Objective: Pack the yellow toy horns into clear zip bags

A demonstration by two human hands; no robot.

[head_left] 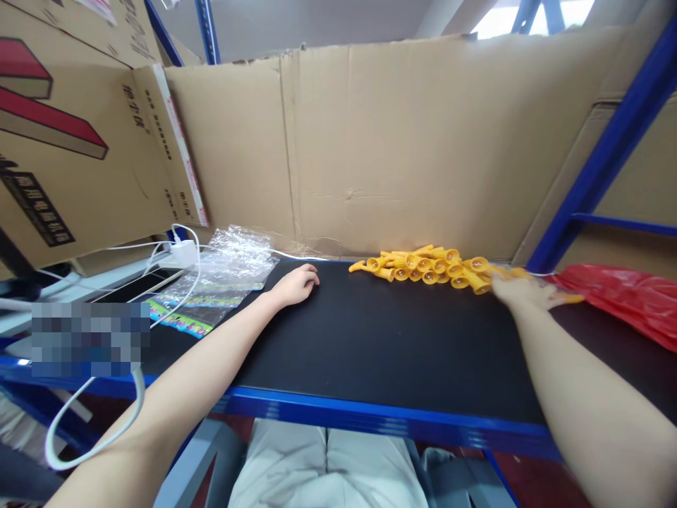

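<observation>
Several yellow plastic horn-shaped pieces (428, 267) lie heaped on the black mat (391, 346), many with their round flared ends facing me. At the heap's right end is my right hand (521, 291), smeared by motion, touching or very close to the pieces there. A yellow tip (568, 299) pokes out to the right of that hand; I cannot tell whether the fingers grip it. My left hand (296, 285) rests on the mat left of the heap, its fingers curled in loosely, with nothing seen in them.
A red plastic bag (624, 293) lies at the right. To the left are clear plastic bags (227, 271), a white charger (183, 254) with cables and a phone-like device (140, 286). Cardboard (391, 148) walls the back; a blue post (603, 141) slants at right.
</observation>
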